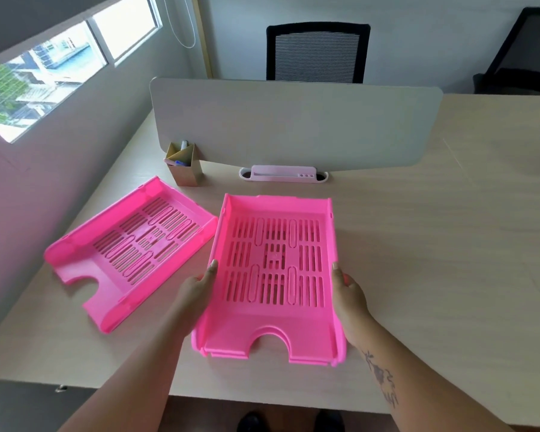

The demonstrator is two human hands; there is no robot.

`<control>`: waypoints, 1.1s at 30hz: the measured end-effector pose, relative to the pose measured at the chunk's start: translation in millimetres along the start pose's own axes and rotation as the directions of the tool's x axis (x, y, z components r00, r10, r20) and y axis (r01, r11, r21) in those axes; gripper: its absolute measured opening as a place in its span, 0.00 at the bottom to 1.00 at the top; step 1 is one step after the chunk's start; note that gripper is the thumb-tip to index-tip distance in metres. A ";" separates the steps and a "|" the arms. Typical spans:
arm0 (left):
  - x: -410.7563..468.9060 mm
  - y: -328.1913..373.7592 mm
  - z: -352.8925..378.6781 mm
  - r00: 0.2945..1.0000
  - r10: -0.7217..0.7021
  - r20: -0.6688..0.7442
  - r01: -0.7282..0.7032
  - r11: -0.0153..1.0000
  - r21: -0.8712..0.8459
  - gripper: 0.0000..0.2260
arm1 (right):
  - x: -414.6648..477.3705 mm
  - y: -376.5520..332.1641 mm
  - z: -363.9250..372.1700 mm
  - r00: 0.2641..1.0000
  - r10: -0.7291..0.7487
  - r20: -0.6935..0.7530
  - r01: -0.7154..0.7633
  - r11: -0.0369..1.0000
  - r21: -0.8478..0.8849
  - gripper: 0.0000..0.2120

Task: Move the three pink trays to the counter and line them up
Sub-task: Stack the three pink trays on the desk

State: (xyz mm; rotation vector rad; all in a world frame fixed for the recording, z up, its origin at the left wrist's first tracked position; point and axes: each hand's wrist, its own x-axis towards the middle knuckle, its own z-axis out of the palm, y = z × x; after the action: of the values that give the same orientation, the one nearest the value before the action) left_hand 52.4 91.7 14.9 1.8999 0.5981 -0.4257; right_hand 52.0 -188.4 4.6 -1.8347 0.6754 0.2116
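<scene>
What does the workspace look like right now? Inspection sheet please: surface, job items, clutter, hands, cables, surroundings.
Surface: pale wood-grain desk top, with a grey divider panel standing at the back.
Job's things: slotted bright pink plastic tray lies angled at left; second pink tray at centre, apparently nested on another one, layered edges at its front.
Clutter: tan cardboard pen holder with pens; white cable-port insert.
Hands: left hand and right hand grip the centre tray's long sides.
Cables: nothing seen on the desk.
Surroundings: black mesh office chair, window at left.
</scene>
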 end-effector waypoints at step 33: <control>141.4 -63.7 -311.6 0.877 0.285 -0.387 -0.031 0.837 0.547 0.20 | -79.1 -114.4 331.8 0.952 -0.295 0.086 0.308 0.915 -0.260 0.29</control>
State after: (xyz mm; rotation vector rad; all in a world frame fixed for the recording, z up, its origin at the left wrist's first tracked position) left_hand 136.3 429.4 10.7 2.5997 0.6573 -0.0109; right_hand 108.3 166.8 10.7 -2.1631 0.3339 0.1445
